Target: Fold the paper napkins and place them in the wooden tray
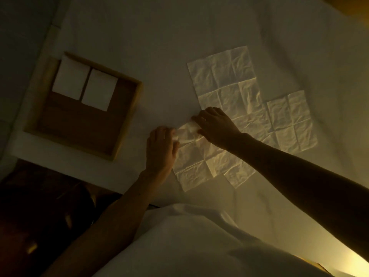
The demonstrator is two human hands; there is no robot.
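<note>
An unfolded creased paper napkin (201, 162) lies on the white cloth in front of me. My left hand (160, 150) pinches its near-left corner, and my right hand (214, 124) grips the lifted far corner, which curls up between both hands. Two more unfolded napkins lie further off: one (223, 76) behind, one (291, 120) to the right. The wooden tray (127, 120) sits at the left, with two folded white napkins (70, 78) (98, 89) side by side in its far part.
The table is covered by a white cloth (159, 37). Its near edge runs from lower left toward the middle, with dark floor (40, 216) beyond it. My white garment (189, 246) fills the bottom centre. The light is dim.
</note>
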